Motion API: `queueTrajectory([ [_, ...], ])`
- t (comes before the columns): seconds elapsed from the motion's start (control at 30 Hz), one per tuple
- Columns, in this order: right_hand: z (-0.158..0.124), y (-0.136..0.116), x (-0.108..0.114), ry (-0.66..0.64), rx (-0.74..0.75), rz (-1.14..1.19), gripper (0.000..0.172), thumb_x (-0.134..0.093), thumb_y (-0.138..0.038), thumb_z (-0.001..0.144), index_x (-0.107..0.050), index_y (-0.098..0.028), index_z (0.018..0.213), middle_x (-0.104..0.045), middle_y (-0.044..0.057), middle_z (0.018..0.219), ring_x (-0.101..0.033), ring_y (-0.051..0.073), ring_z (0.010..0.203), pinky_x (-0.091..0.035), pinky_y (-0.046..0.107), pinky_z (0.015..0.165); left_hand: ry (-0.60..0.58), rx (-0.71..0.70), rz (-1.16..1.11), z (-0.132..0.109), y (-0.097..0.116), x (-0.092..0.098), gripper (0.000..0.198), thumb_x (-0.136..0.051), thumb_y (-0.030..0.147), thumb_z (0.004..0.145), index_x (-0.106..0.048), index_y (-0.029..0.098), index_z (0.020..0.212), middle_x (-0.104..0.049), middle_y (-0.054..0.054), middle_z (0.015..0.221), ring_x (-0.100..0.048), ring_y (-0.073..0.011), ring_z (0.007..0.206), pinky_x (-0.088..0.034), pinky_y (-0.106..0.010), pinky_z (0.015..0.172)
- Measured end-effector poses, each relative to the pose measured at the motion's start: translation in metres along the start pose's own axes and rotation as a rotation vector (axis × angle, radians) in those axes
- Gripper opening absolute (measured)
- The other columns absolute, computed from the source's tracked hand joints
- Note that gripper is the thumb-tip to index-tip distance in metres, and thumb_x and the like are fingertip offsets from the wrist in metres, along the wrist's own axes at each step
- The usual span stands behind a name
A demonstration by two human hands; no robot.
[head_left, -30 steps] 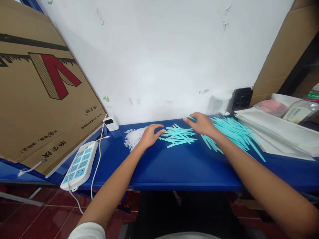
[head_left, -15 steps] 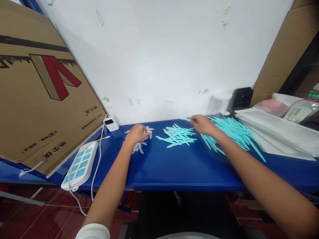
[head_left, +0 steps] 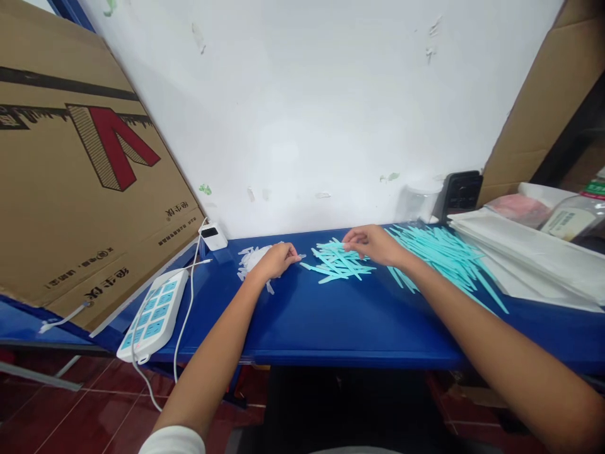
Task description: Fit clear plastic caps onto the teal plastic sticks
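Note:
Between my left hand's [head_left: 282,258] pinched fingers is a small translucent piece [head_left: 303,256], its end sticking out to the right. Beneath and behind that hand lies a pile of similar translucent pieces [head_left: 253,257]. My right hand [head_left: 371,244] hovers at the right side of a middle pile of thin teal sticks [head_left: 333,268]. Its thumb and fingers are pinched on a teal stick, which is hard to separate from the pile behind it. Right of this hand spreads a larger pile of teal sticks [head_left: 439,252].
A white power strip [head_left: 155,315] with cables and a small white device [head_left: 214,236] lie at left by a cardboard box [head_left: 94,189]. At right are white sheets [head_left: 529,265], a clear tub [head_left: 420,200], a black object [head_left: 463,192] and a bottle [head_left: 574,217]. A wall closes the back.
My right hand has moved left with the teal stick, from the larger pile to the middle pile. My left hand has shifted right, drawing a translucent piece away from its pile.

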State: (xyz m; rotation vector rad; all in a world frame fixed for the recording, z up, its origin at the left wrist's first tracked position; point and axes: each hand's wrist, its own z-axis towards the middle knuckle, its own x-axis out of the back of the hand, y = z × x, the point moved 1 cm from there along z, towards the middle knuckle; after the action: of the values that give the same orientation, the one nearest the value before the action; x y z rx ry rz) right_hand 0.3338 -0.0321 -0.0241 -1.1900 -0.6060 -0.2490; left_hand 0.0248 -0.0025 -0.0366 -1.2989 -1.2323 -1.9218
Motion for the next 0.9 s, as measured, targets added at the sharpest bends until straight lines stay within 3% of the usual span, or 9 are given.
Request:
queueTrajectory([
  [0.17, 0.001, 0.002, -0.010, -0.072, 0.046, 0.065, 0.030, -0.074, -0.046, 0.082, -0.073, -0.017, 0.092, -0.073, 0.005, 0.078, -0.063, 0.015, 0.061, -0.048, 0.026, 0.051, 0.068, -0.163, -0.218, 0.001, 0.020, -0.009, 0.021, -0.063, 0.039, 0.094, -0.068, 0.019, 0.094, -0.075, -0.003, 0.087, -0.067, -0.0172, 0.078, -0.047, -0.027, 0.069],
  [0.3, 0.000, 0.001, -0.011, -0.089, 0.037, 0.053, 0.031, -0.073, -0.046, 0.082, -0.073, -0.018, 0.093, -0.075, 0.006, 0.081, -0.065, 0.018, 0.066, -0.048, 0.026, 0.051, 0.071, -0.187, -0.294, 0.000, 0.028, -0.011, 0.021, -0.064, 0.038, 0.093, -0.068, 0.018, 0.094, -0.075, -0.003, 0.086, -0.068, -0.0167, 0.077, -0.048, -0.027, 0.070],
  [0.37, 0.000, -0.001, -0.009, -0.075, 0.043, 0.027, 0.030, -0.073, -0.046, 0.082, -0.074, -0.018, 0.092, -0.076, 0.007, 0.081, -0.067, 0.019, 0.069, -0.050, 0.028, 0.055, 0.078, -0.185, -0.294, 0.000, 0.028, -0.011, 0.020, -0.065, 0.037, 0.093, -0.069, 0.018, 0.093, -0.075, -0.003, 0.085, -0.067, -0.0167, 0.076, -0.048, -0.027, 0.070],
  [0.53, -0.001, -0.008, -0.002, 0.026, 0.105, -0.048, 0.028, -0.067, -0.045, 0.087, -0.075, -0.018, 0.089, -0.078, 0.007, 0.084, -0.071, 0.021, 0.083, -0.053, 0.034, 0.083, 0.112, -0.189, -0.278, 0.000, 0.027, -0.009, 0.018, -0.066, 0.036, 0.093, -0.069, 0.018, 0.092, -0.075, -0.003, 0.085, -0.066, -0.0162, 0.075, -0.047, -0.027, 0.071],
  [0.9, 0.000, -0.005, 0.002, 0.022, 0.145, -0.128, 0.031, -0.067, -0.047, 0.089, -0.080, -0.019, 0.093, -0.079, 0.005, 0.091, -0.068, 0.022, 0.086, -0.048, 0.036, 0.086, 0.120, -0.202, -0.280, 0.000, 0.027, -0.009, 0.019, -0.065, 0.036, 0.093, -0.070, 0.018, 0.093, -0.074, -0.003, 0.086, -0.066, -0.0166, 0.076, -0.048, -0.028, 0.071],
])
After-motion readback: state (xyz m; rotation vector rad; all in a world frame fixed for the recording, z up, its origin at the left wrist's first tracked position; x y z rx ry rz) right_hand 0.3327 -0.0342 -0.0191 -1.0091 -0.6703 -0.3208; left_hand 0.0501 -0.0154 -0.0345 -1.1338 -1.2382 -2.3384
